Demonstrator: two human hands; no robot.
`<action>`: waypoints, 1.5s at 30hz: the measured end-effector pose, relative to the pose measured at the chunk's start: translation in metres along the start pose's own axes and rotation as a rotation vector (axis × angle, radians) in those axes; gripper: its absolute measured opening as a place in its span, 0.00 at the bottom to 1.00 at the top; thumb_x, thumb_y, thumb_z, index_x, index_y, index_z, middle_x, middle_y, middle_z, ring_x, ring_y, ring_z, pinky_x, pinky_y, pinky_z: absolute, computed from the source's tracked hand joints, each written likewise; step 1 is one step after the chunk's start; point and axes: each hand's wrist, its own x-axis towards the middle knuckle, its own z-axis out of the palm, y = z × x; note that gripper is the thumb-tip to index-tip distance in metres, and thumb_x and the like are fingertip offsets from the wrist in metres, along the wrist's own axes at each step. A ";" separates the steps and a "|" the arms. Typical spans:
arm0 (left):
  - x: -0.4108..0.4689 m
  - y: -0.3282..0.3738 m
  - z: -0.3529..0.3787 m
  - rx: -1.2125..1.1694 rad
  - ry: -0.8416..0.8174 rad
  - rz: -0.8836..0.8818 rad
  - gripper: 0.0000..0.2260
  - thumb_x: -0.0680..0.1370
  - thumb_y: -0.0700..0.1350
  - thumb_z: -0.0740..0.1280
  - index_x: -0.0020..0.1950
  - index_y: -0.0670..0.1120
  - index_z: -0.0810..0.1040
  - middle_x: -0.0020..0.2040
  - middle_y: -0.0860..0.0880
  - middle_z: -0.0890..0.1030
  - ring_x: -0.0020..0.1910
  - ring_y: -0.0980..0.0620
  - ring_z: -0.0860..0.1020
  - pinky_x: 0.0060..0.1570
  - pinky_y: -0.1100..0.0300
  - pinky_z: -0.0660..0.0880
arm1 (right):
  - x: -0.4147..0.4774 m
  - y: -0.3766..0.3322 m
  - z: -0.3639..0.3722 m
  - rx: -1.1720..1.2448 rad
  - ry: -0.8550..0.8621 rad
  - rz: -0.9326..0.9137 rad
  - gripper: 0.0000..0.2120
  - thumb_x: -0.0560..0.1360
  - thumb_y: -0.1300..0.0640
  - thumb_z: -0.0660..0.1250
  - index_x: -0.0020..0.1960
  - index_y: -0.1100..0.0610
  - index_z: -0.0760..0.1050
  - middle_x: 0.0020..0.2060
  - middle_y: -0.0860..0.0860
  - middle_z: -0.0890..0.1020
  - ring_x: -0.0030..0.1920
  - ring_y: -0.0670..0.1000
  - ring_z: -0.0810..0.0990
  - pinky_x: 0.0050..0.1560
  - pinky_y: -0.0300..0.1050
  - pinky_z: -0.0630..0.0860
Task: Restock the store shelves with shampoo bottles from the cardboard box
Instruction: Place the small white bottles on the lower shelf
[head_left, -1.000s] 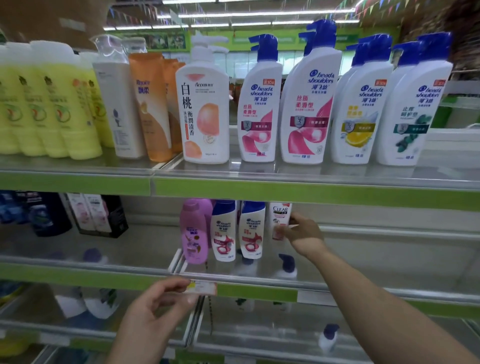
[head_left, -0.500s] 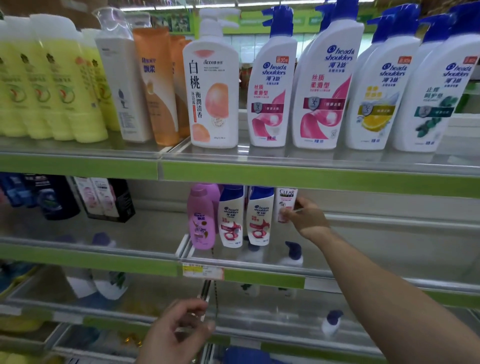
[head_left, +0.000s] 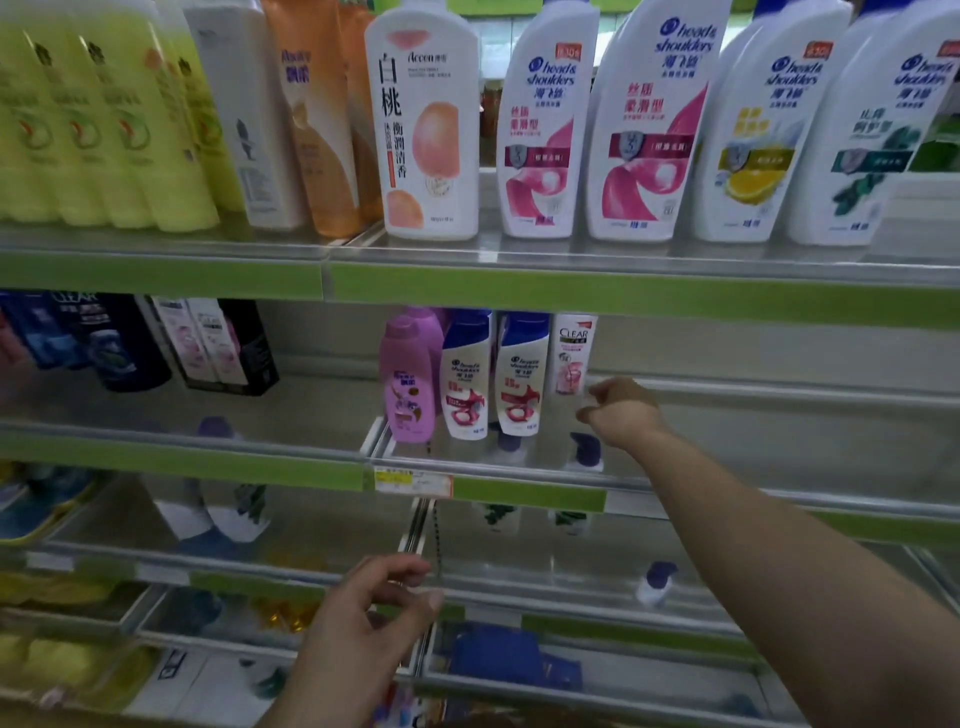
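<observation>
A bottle is being set in place. At frame centre the right hand (head_left: 618, 413), fingers curled, is at the lower edge of the CLEAR bottle (head_left: 574, 353) on the middle shelf (head_left: 519, 491); blur hides whether it grips. The left hand (head_left: 374, 608), lower centre, is loosely curled and empty. The next move is probably fetching another bottle.

A yellow-and-orange price tag (head_left: 413, 479) sits mid-height in the middle. A black box (head_left: 228, 345) stands left on the middle level. Yellow tubes (head_left: 104, 119) line the top left. Blue packets (head_left: 511, 660) lie lowest, nearest.
</observation>
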 end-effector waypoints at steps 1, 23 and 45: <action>-0.002 -0.001 0.000 0.011 -0.003 0.000 0.09 0.72 0.42 0.77 0.49 0.54 0.84 0.49 0.50 0.85 0.48 0.54 0.83 0.57 0.48 0.79 | -0.004 0.001 -0.001 -0.046 -0.022 0.020 0.27 0.71 0.57 0.76 0.68 0.53 0.75 0.62 0.51 0.81 0.42 0.45 0.81 0.45 0.37 0.78; -0.043 -0.060 0.065 0.127 -0.124 0.089 0.08 0.75 0.47 0.75 0.52 0.57 0.81 0.49 0.51 0.82 0.47 0.61 0.79 0.41 0.72 0.74 | -0.248 0.112 0.032 0.388 0.166 -0.063 0.04 0.76 0.52 0.71 0.51 0.46 0.80 0.44 0.42 0.82 0.47 0.44 0.80 0.48 0.43 0.77; -0.067 -0.221 0.114 0.516 -0.219 -0.205 0.08 0.72 0.50 0.75 0.45 0.55 0.77 0.40 0.55 0.81 0.44 0.51 0.80 0.46 0.57 0.77 | -0.327 0.264 0.140 0.011 -0.311 0.311 0.13 0.73 0.49 0.72 0.55 0.53 0.81 0.53 0.50 0.85 0.57 0.55 0.82 0.49 0.38 0.70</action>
